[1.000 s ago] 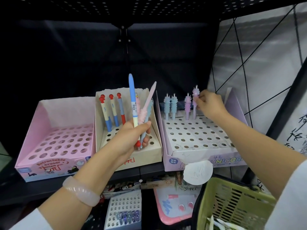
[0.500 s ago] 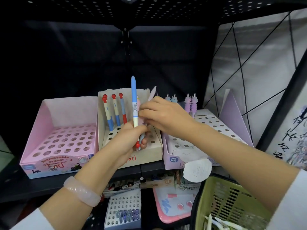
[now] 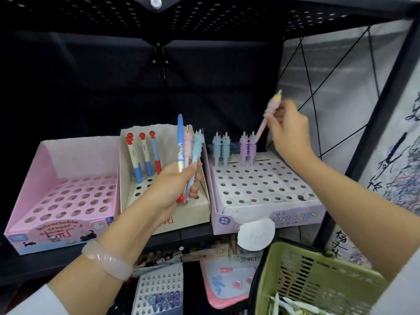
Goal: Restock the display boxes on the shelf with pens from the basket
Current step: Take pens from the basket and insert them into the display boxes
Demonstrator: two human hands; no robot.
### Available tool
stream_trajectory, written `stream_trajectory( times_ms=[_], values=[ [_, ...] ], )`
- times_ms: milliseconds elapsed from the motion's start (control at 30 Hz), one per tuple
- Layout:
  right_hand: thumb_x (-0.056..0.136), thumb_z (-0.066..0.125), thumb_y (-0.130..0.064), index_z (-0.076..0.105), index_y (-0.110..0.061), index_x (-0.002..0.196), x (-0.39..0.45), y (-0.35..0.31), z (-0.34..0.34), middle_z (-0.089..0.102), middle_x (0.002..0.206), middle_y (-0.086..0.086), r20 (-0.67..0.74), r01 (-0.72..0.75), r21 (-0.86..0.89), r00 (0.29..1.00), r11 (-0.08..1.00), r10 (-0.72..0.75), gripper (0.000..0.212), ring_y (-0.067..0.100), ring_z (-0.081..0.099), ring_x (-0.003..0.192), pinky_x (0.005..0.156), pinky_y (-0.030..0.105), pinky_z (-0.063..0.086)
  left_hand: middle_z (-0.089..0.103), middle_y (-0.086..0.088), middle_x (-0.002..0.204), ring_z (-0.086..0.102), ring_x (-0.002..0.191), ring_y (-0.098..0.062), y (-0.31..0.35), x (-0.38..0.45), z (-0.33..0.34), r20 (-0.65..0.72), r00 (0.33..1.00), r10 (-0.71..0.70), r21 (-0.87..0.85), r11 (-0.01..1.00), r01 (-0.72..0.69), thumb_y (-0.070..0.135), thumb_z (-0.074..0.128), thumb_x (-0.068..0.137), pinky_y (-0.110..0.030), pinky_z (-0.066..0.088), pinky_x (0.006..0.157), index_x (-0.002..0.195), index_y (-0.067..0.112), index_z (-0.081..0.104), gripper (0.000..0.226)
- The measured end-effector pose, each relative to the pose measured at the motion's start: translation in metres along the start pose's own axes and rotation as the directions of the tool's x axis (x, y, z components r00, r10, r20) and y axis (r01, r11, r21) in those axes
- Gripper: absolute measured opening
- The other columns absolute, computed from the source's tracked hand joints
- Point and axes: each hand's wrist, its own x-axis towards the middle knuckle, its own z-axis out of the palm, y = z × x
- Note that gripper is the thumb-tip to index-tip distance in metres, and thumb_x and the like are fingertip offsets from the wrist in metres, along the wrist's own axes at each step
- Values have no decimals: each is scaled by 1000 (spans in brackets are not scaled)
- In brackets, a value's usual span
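Note:
My left hand (image 3: 175, 185) grips a bunch of pens (image 3: 187, 153) upright in front of the beige display box (image 3: 193, 212): a blue-and-white one, a pink one and a light-blue one. My right hand (image 3: 288, 130) holds a pink unicorn pen (image 3: 269, 112) tilted above the back row of the lilac unicorn box (image 3: 268, 214). That box holds two blue pens (image 3: 220, 148) and two purple pens (image 3: 248, 147) in its back row. The green basket (image 3: 318, 276) with pens sits at the bottom right.
An empty pink display box (image 3: 63, 196) stands at the left of the shelf. The beige box holds three red-capped pens (image 3: 143, 153). A perforated black shelf (image 3: 204, 17) hangs overhead. More boxes lie on the lower shelf (image 3: 159, 292). A wire panel (image 3: 341, 87) closes the right side.
My right hand took the pink unicorn pen from the bunch in my left hand and carried it up and right, over the lilac box. My left hand stayed put.

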Motion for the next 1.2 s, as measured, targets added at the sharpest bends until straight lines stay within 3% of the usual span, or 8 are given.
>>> stream_trajectory(
  times_ms=[233,367,533,800,933,1033,1133,1200],
  values=[
    [95,50,-23,58,-4,106,-3,52,0,65,94,12,152,-178,-146,968,973,200,23,21,54,74,56,25,36,66,3,64,52,47,-2,-4,6,21,1,998,60,87,994,-60,18,46,97,-15,43,45,99,8,62,19],
    [95,50,-21,57,-5,102,1,53,7,66,89,14,197,-162,-101,964,982,180,19,30,63,82,72,36,50,69,3,70,54,51,-2,-7,8,24,2,999,48,113,992,-48,19,47,96,-15,46,50,105,3,62,23],
    [97,47,-21,57,0,102,9,52,13,66,81,20,259,-76,-165,959,983,118,23,33,60,73,67,38,49,70,4,72,52,48,-1,-8,8,23,17,998,54,138,989,-56,18,44,98,-13,43,45,111,2,58,26],
    [94,52,-18,59,-4,94,3,61,21,57,66,4,339,-168,-213,911,963,234,15,21,52,64,53,25,38,71,0,77,54,53,-4,-12,9,19,2,997,77,101,992,-77,16,43,98,-16,46,50,115,9,53,21],
    [94,51,-17,60,-3,94,-2,62,25,66,83,14,481,-208,-325,804,923,351,17,27,62,77,69,29,48,70,4,68,54,51,-3,-14,7,19,-18,997,81,48,996,-81,15,43,98,-15,46,49,110,-2,56,24],
    [92,54,-19,60,0,105,-12,55,27,62,84,12,403,-252,-341,831,906,383,23,25,58,77,68,29,44,70,5,65,54,50,-2,-16,3,18,-18,996,91,27,996,-91,14,43,97,-15,47,49,106,1,57,21],
    [91,56,-23,58,-7,105,-16,23,26,63,91,7,99,-241,-209,959,948,266,21,21,59,80,68,28,44,71,4,69,55,50,-3,-15,3,16,-21,995,99,10,995,-98,14,44,97,-15,47,49,103,8,57,15],
    [91,56,-31,61,-12,101,-20,-9,27,65,82,-2,207,-269,78,946,960,248,22,7,58,65,55,17,45,71,4,69,55,51,-3,-15,3,18,-21,994,104,10,995,-103,15,44,97,-16,47,50,102,10,58,15]
  ],
)
